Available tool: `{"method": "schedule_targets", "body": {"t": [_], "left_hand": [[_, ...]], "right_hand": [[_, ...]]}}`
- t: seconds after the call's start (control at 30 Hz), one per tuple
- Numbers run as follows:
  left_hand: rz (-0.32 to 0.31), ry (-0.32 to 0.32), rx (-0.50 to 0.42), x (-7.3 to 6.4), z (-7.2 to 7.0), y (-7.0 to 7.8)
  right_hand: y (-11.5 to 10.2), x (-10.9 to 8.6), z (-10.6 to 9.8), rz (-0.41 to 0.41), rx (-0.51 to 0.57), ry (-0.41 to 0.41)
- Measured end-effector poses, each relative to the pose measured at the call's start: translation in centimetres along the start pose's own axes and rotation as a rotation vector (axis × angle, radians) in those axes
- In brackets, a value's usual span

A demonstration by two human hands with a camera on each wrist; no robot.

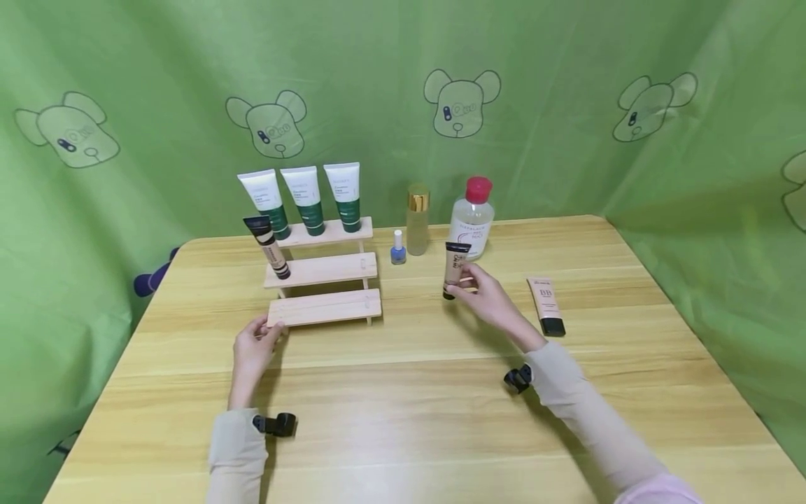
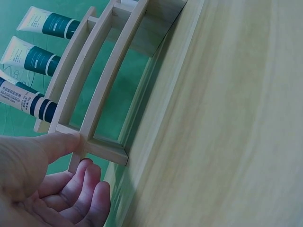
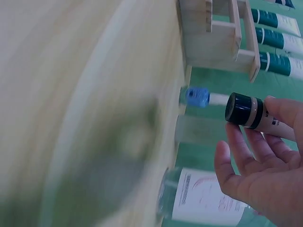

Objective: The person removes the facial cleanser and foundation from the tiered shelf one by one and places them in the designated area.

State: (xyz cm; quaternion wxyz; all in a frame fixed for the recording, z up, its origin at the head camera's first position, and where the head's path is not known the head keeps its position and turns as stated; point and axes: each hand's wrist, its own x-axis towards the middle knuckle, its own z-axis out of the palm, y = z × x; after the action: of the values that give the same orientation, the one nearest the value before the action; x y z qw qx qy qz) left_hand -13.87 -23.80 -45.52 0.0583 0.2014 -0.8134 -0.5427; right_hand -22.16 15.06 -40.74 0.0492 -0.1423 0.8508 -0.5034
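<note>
A small beige tube with a black cap [image 1: 455, 269] is pinched upright in my right hand [image 1: 488, 297], raised above the table in the right wrist view. My left hand [image 1: 255, 346] grips the front left corner of a three-step wooden rack [image 1: 324, 308], thumb on top and fingers below. On the rack's top step stand three white and green tubes [image 1: 343, 196]. A matching beige tube with black ends [image 1: 269, 248] stands at the left of the middle step. The bottom step holds nothing.
Right of the rack stand a blue nail polish bottle [image 1: 398, 248], a gold-capped bottle [image 1: 417, 220] and a red-capped clear bottle [image 1: 472, 220]. A pink BB cream tube [image 1: 546, 306] lies on the wooden table [image 1: 403, 420]. Green curtain [image 1: 378, 70] hangs behind.
</note>
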Motion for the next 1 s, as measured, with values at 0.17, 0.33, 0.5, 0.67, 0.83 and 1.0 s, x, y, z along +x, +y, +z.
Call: {"method": "schedule_targets", "body": {"t": [0.17, 0.33, 0.5, 0.67, 0.83, 1.0], "left_hand": [[-0.009, -0.003, -0.026, 0.1, 0.0, 0.1], [-0.007, 0.006, -0.019, 0.2, 0.0, -0.2], [-0.001, 0.010, -0.009, 0.4, 0.2, -0.4], [0.008, 0.001, 0.005, 0.4, 0.3, -0.3], [-0.002, -0.003, 0.018, 0.3, 0.3, -0.3], [-0.003, 0.000, 0.014, 0.3, 0.1, -0.3]], "right_hand": [[1.4, -0.8, -1.2, 0.039, -0.029, 0.002], [2.4, -1.4, -1.8, 0.064, -0.056, 0.001], [2.9, -2.2, -2.3, 0.106, -0.071, -0.007], [3.5, -3.1, -2.9, 0.105, -0.091, -0.018], [4.1, -3.5, -3.4, 0.105, -0.108, -0.035], [4.6, -3.6, -3.7, 0.134, -0.121, -0.050]]}}
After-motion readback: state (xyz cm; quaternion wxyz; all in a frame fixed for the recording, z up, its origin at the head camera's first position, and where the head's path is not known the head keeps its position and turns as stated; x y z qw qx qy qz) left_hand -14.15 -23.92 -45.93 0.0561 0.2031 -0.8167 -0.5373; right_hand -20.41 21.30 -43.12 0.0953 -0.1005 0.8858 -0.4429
